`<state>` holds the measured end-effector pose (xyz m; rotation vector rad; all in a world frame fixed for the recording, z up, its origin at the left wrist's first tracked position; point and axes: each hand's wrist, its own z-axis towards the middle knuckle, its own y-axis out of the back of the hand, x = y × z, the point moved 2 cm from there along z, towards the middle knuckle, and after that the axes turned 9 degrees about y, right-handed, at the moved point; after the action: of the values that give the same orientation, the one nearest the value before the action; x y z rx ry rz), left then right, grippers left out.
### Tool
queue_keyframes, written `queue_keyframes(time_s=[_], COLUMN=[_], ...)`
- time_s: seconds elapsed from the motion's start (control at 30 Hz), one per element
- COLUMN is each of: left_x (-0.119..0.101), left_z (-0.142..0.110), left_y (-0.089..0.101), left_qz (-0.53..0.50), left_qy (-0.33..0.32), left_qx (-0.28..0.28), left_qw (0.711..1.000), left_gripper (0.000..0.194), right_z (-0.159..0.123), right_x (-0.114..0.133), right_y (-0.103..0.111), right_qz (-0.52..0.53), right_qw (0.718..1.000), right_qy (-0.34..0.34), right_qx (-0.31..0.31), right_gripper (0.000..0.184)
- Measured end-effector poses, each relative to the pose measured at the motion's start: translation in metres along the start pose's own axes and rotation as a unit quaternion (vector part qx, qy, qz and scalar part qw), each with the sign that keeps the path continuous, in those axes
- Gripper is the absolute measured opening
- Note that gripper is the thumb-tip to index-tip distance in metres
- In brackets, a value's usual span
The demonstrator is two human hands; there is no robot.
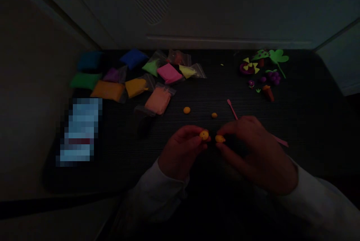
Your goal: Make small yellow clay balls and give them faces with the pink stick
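Observation:
Between the thumb and fingers of my left hand (184, 151) is a small yellow clay ball (204, 135) with a dark dot on it. My right hand (253, 151) pinches a second yellow clay piece (219, 139), slightly pointed on its right side. The two pieces are close together but apart, above the dark table. Just beyond my hands lie a round yellow clay ball (186, 110) and a smaller yellow clay lump (214, 115). A pink modelling tool (232, 109) lies partly hidden under my right hand.
Several bags of coloured clay, among them an orange bag (108, 90) and a peach bag (158, 99), lie at the back left. A blurred-out phone (81, 132) is at the left. Small clay figures, including a purple cluster (274, 78), stand back right, before a pale panel (225, 12).

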<state>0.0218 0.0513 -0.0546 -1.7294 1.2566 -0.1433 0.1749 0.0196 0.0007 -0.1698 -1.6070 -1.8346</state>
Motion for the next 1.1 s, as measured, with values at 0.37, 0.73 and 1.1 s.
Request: queue_keyframes(time_s=[0.37,0.73,1.1], left_x=[0.001,-0.003,-0.013], left_z=[-0.002,-0.001,0.002], left_y=[-0.004,-0.003,0.001], left_qz=[0.028,0.077,0.203], left_qy=[0.033,-0.017,-0.064], left_qx=[0.037,-0.02,-0.024], left_qw=[0.998,0.997,0.977], left_gripper=[0.013,0.011,0.026], right_z=[-0.003,0.007,0.003], right_x=[0.007,-0.053,-0.057], right_y=[0.011,-0.009,-0.006], right_qz=[0.023,-0.174,-0.159], right_qw=[0.997,0.983,0.983], right_qy=[-0.016,-0.047,-0.045], right_qx=[-0.069,0.019,0.074], right_gripper=[0.014,0.022,0.037])
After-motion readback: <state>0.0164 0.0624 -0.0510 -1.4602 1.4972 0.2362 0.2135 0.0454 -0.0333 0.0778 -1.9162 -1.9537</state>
